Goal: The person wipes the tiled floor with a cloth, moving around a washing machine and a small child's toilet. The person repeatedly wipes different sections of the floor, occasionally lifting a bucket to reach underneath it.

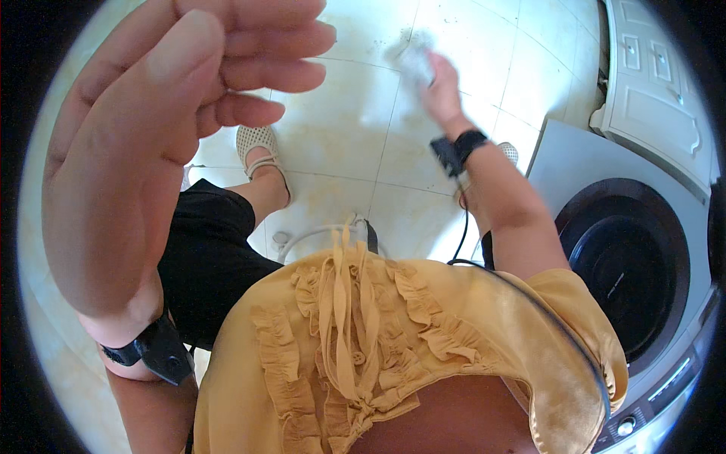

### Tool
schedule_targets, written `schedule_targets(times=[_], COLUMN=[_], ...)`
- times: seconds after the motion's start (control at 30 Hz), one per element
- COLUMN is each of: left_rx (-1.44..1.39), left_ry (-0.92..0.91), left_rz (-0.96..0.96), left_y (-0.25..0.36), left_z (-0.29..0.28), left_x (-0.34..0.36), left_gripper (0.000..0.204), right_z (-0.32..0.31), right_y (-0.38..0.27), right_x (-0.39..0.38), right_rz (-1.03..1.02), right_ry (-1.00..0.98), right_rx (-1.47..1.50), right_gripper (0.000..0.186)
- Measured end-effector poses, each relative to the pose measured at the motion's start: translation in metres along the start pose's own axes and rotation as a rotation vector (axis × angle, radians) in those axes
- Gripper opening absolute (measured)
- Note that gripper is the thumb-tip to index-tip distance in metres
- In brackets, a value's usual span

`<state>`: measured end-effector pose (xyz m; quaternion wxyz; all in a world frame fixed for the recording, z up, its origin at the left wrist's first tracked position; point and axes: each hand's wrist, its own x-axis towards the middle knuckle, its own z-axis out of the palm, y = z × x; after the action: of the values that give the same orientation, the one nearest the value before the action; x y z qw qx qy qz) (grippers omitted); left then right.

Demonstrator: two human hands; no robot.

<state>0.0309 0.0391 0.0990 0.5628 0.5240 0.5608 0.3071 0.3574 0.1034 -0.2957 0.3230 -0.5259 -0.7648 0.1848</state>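
My right hand [443, 89]: gripping a blurred whitish item [414, 63], tiled floor [340, 136] beneath. My left hand [125, 163]: raised, thumb and fingers apart, black strap [155, 350] at its wrist

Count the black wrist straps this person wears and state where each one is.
2: the left strap is around the wrist of the left hand; the right strap is around the wrist of the right hand.
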Motion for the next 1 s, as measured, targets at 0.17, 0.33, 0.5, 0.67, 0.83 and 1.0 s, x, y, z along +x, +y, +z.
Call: schedule_targets(times=[0.17, 0.33, 0.5, 0.67, 0.83, 1.0], left_rx=[0.246, 0.346, 0.348, 0.348, 0.435, 0.660], left_ry=[-0.020, -0.024, -0.015, 0.001, 0.001, 0.008], left_rz=[0.025, -0.004, -0.010, 0.015, 0.103, 0.233], left_y=[0.002, -0.010, -0.012, -0.007, -0.007, -0.005], left_z=[-0.012, -0.015, -0.005, 0.008, 0.025, 0.050], left_x=[-0.004, -0.002, -0.010, -0.017, -0.019, -0.021], left_gripper=[0.091, 0.086, 0.080, 0.075, 0.069, 0.064], right_z=[0.029, 0.042, 0.038, -0.042, -0.081, -0.071], right_y=[-0.059, -0.033, 0.024, 0.039, 0.025, 0.001], right_x=[-0.128, -0.123, 0.038, 0.122, 0.017, -0.157], right_rz=[-0.441, -0.798, 0.408, -0.146, -0.022, 0.480], right_ry=[-0.689, -0.584, -0.473, -0.187, -0.286, -0.051], right_rx=[0.092, 0.298, -0.031, -0.408, -0.086, -0.156], right_gripper=[0.038, 0.028, 0.037, 0.054, 0.051, 0.055])
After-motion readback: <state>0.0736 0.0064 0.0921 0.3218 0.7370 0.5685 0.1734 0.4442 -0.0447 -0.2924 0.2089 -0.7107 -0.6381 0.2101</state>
